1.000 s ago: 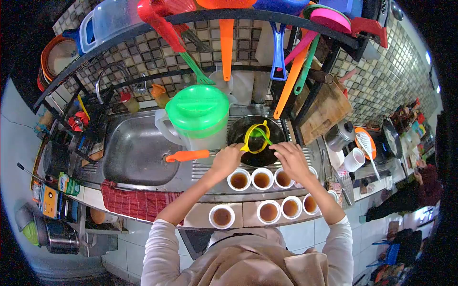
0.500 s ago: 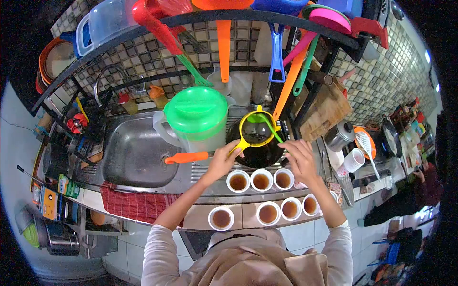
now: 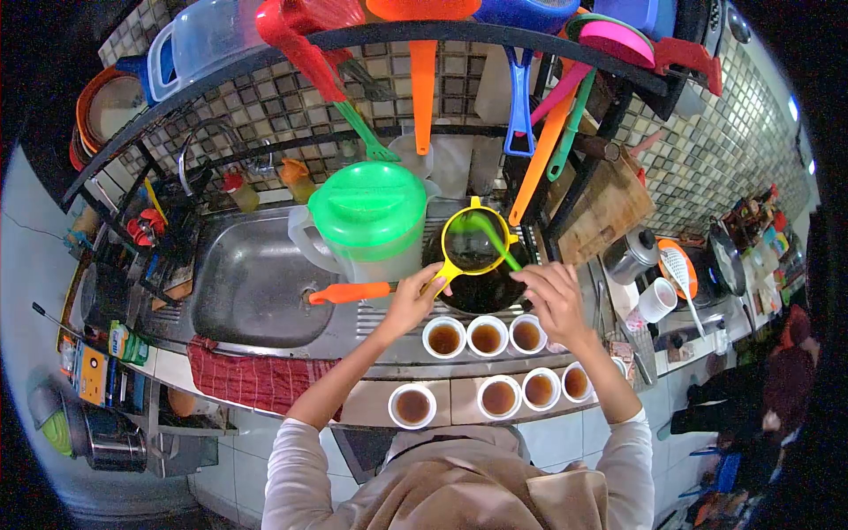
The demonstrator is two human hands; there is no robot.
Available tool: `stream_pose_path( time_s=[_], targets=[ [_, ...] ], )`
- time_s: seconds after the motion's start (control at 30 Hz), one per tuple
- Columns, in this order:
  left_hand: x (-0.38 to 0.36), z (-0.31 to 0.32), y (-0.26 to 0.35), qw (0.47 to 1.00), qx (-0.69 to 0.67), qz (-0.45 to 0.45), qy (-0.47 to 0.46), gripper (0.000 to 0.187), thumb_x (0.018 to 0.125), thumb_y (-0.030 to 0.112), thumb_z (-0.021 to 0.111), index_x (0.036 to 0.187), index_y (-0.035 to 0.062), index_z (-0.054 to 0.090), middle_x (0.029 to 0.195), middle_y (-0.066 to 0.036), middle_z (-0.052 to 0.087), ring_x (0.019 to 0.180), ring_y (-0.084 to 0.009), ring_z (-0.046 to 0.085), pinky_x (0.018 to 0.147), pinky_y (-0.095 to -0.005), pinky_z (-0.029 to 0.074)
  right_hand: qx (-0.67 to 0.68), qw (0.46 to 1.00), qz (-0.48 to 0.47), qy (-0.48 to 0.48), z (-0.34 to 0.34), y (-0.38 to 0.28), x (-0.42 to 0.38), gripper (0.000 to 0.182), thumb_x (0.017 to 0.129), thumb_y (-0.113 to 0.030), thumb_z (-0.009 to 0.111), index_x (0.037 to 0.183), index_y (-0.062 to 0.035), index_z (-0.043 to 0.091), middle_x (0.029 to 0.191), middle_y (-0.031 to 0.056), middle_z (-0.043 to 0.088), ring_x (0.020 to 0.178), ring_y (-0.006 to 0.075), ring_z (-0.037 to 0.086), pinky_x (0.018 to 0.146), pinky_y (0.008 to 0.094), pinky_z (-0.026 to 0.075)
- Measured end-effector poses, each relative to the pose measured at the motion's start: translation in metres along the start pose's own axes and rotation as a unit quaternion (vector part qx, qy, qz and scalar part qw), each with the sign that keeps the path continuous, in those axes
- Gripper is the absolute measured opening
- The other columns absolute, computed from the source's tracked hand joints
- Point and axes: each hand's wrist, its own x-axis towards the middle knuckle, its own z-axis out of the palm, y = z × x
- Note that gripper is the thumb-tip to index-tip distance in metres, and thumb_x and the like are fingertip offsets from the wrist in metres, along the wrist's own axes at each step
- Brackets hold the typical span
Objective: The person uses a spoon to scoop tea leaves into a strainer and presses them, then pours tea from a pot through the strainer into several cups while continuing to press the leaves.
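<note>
My left hand point(image 3: 413, 305) is closed on the handle of a yellow strainer point(image 3: 453, 269), whose round mesh lies over a dark pot point(image 3: 481, 296). Between the fingers of my right hand point(image 3: 552, 296) is a green spoon point(image 3: 511, 259), its head blurred inside the strainer. Dark liquid or contents fill the pot. Just in front of the pot stand three white cups point(image 3: 487, 336) of brown drink. Several more filled cups point(image 3: 499, 397) are on the tiled counter edge nearer my body.
Left of the pot are a green-lidded pitcher point(image 3: 367, 216), an orange-handled utensil point(image 3: 353, 292) and a steel sink point(image 3: 261, 291). A red cloth point(image 3: 256, 375) hangs at the edge. Utensils dangle from a black rack point(image 3: 380, 37). A person point(image 3: 764, 389) stands far right.
The green spoon's head has shifted within the strainer and looks blurred. My right hand has moved slightly left. At far right, the other person has moved further into view.
</note>
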Motion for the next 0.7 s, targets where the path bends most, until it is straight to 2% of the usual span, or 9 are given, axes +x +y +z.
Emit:
stream_pose_path(
  time_s=[0.1, 0.17, 0.3, 0.37, 0.47, 0.53, 0.57, 0.63, 0.7],
  targets=[
    [0.0, 0.0, 0.0, 0.999, -0.04, -0.024, -0.004, 0.029, 0.087, 0.016, 0.044, 0.113, 0.004, 0.047, 0.069, 0.001, 0.055, 0.041, -0.0036, 0.04, 0.038, -0.0185, 0.033, -0.043, 0.999, 0.008, 0.002, 0.003, -0.001, -0.001, 0.022, 0.074, -0.011, 0.054, 0.096, -0.0077, 0.058, 0.089, 0.0067, 0.057, 0.076, 0.0219, 0.05, 0.067, 0.0326, 0.032],
    [0.002, -0.001, -0.004, 0.996, -0.07, -0.046, 0.0, 0.029, 0.087, 0.016, 0.044, 0.113, 0.0039, 0.048, 0.069, 0.001, 0.055, 0.041, -0.0035, 0.039, 0.038, -0.0185, 0.033, 0.071, 0.997, -0.01, -0.027, 0.003, 0.001, -0.003, 0.024, 0.074, -0.011, 0.054, 0.097, -0.0081, 0.058, 0.09, 0.0054, 0.056, 0.078, 0.0213, 0.049, 0.067, 0.033, 0.031],
    [0.0, 0.0, -0.002, 0.999, -0.041, -0.022, -0.005, 0.029, 0.087, 0.017, 0.044, 0.113, 0.0041, 0.048, 0.068, 0.001, 0.055, 0.041, -0.0033, 0.039, 0.038, -0.0185, 0.033, -0.027, 0.999, 0.018, -0.021, -0.002, -0.001, -0.001, 0.023, 0.074, -0.011, 0.054, 0.097, -0.0088, 0.058, 0.09, 0.0064, 0.056, 0.08, 0.0219, 0.05, 0.07, 0.0331, 0.033],
    [-0.001, 0.0, 0.0, 0.999, -0.031, -0.016, 0.003, 0.029, 0.087, 0.017, 0.044, 0.113, 0.004, 0.048, 0.068, 0.001, 0.055, 0.042, -0.003, 0.039, 0.038, -0.0189, 0.034, -0.004, 0.999, 0.002, -0.033, -0.002, 0.003, -0.002, 0.023, 0.073, -0.012, 0.055, 0.096, -0.0092, 0.058, 0.09, 0.0066, 0.056, 0.078, 0.0222, 0.05, 0.068, 0.0332, 0.033],
    [0.0, -0.002, -0.007, 0.998, 0.062, 0.016, 0.025, 0.029, 0.086, 0.017, 0.045, 0.111, 0.0034, 0.05, 0.068, -0.003, 0.059, 0.043, -0.0097, 0.047, 0.042, -0.0239, 0.038, 0.049, 0.997, -0.041, -0.053, -0.008, 0.009, -0.006, 0.026, 0.072, -0.012, 0.056, 0.098, -0.0099, 0.058, 0.091, 0.0051, 0.055, 0.076, 0.0215, 0.049, 0.065, 0.0327, 0.034],
    [-0.002, 0.0, -0.011, 0.969, 0.207, 0.122, 0.062, 0.028, 0.084, 0.016, 0.049, 0.108, 0.0008, 0.051, 0.07, -0.008, 0.061, 0.061, -0.0169, 0.059, 0.058, -0.0279, 0.045, -0.001, 0.998, -0.04, -0.04, -0.008, 0.01, -0.007, 0.026, 0.072, -0.013, 0.056, 0.098, -0.0099, 0.058, 0.091, 0.005, 0.055, 0.077, 0.0212, 0.049, 0.066, 0.0327, 0.034],
    [-0.003, 0.0, -0.01, 0.969, 0.207, 0.121, 0.061, 0.028, 0.084, 0.016, 0.049, 0.108, 0.0008, 0.051, 0.07, -0.008, 0.061, 0.061, -0.0169, 0.059, 0.058, -0.0279, 0.045, -0.051, 0.998, -0.04, -0.028, -0.007, 0.011, -0.007, 0.025, 0.073, -0.014, 0.056, 0.098, -0.01, 0.058, 0.092, 0.0049, 0.055, 0.078, 0.021, 0.05, 0.067, 0.0327, 0.034],
    [-0.002, 0.001, -0.005, 0.964, 0.232, 0.109, 0.067, 0.029, 0.082, 0.015, 0.052, 0.107, -0.0001, 0.051, 0.072, -0.012, 0.061, 0.07, -0.0244, 0.061, 0.066, -0.0323, 0.045, -0.074, 0.996, -0.037, -0.031, -0.003, 0.013, -0.011, 0.026, 0.072, -0.015, 0.057, 0.098, -0.0104, 0.058, 0.092, 0.0045, 0.055, 0.078, 0.0205, 0.05, 0.068, 0.0326, 0.034],
    [-0.001, 0.001, -0.005, 0.962, 0.235, 0.122, 0.073, 0.029, 0.082, 0.014, 0.052, 0.107, 0.0003, 0.052, 0.073, -0.012, 0.061, 0.07, -0.0251, 0.061, 0.065, -0.0325, 0.045, 0.024, 0.996, -0.039, -0.075, -0.001, 0.013, -0.014, 0.028, 0.071, -0.014, 0.058, 0.099, -0.0108, 0.058, 0.092, 0.0041, 0.055, 0.077, 0.0204, 0.049, 0.065, 0.0329, 0.033]
  ],
)
